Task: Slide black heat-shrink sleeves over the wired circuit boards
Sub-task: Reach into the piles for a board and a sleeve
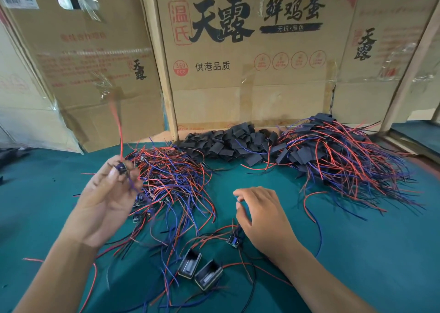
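The raised left hand (107, 200) pinches a wired circuit board (121, 167) at its fingertips, red lead trailing upward, and that lead could snag the tangled pile of bare boards (171, 177) just right of it. The right hand (262, 217), fingers curled, pinches a blue wire (238, 199) low over the green table (357, 253). The black sleeves (228, 143) lie heaped far behind both hands.

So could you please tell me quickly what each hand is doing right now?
Left hand: raised, pinching a small wired board.
Right hand: pinching a blue wire above the table.
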Demonstrator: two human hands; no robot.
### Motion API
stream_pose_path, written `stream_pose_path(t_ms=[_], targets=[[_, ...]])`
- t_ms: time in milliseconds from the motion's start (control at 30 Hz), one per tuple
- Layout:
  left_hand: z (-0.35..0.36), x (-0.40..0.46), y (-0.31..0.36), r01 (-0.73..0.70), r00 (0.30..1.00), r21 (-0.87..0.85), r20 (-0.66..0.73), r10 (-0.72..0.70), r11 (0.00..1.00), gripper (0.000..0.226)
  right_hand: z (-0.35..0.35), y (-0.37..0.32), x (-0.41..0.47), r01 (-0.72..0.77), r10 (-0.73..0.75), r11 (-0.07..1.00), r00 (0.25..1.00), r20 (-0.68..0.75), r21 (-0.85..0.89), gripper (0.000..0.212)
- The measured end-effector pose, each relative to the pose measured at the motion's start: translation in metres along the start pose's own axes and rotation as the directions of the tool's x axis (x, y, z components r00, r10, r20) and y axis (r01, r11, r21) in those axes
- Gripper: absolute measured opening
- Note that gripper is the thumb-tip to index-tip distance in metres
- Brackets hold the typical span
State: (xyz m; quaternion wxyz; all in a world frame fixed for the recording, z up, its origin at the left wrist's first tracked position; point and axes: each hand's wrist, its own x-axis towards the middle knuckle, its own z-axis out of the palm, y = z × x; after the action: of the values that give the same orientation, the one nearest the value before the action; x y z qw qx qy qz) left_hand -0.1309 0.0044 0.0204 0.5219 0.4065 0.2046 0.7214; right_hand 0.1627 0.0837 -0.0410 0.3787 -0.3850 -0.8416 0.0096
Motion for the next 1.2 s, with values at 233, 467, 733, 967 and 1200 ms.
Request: stream_pose_path(t_ms=[233,467,733,967,1200], targets=[[0.047,-0.001,-0.041,0.055,0.985,0.137,-0.172,-0.031,0.989,0.02,-0.005,0.003,-0.002,-0.037,0.04,0.998,0.998,-0.041,0.05,0.019],[0.08,0.006,-0.071,0.111,0.983,0.003,-0.149,-0.109,0.994,0.014,-0.005,0.008,-0.008,-0.055,0.064,0.992,0.995,-0.075,0.116,0.018],[0.068,0.001,-0.094,0.116,0.961,0.051,-0.258,-0.099,0.992,0.018,-0.022,0.033,-0.003,-0.276,0.327,0.908,0.937,-0.121,0.316,0.017],[0.061,-0.002,-0.101,0.135,0.958,0.135,-0.272,-0.094,0.982,0.011,-0.011,0.035,0.051,-0.358,0.321,0.913,0.927,0.195,0.197,0.018],[0.06,0.001,-0.113,0.116,0.961,0.151,-0.267,-0.072,0.982,0.013,0.059,0.053,0.179,-0.201,0.25,0.966,0.884,0.395,-0.163,0.017]])
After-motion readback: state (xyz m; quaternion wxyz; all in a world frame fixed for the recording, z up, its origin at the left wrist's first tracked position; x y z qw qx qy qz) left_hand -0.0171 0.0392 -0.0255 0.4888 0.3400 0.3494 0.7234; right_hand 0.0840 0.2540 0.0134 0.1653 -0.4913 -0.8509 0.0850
